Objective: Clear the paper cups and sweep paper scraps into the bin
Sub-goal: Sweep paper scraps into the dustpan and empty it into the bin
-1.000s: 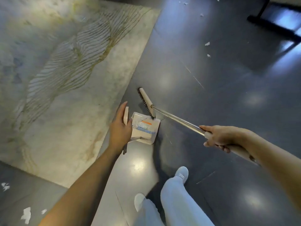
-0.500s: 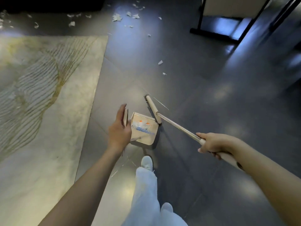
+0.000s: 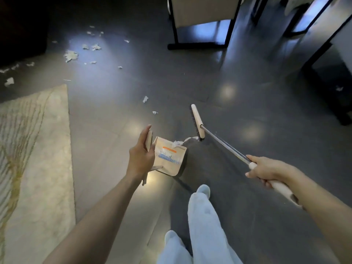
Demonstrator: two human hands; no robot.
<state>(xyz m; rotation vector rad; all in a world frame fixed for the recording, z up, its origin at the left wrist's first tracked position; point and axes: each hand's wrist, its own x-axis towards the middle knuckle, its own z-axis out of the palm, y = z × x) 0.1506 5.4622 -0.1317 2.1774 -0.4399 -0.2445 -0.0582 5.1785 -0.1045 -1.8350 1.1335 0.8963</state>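
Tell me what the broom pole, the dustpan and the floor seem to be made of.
The broom pole looks like polished metal: silvery, with bright glints. The dustpan is probably plastic: matte beige, with smooth moulded walls. The floor seems to be glossy dark tile: it mirrors the lamps and shows joint lines.

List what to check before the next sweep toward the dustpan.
1. Is the dustpan held? Ok, the left hand grips its handle.
2. Is the broom held? Ok, the right hand grips its handle.
3. Is the load contained? Not ok, a paper strip trails over the dustpan's edge toward the broom head.
4. Are there targets ahead? Ok, two scraps lie just ahead, and a bigger pile lies farther left.
5. Is there swing room? Ok, the chair frame stands apart from the broom.
6. Is the bin located? Cannot tell, no bin is in view.
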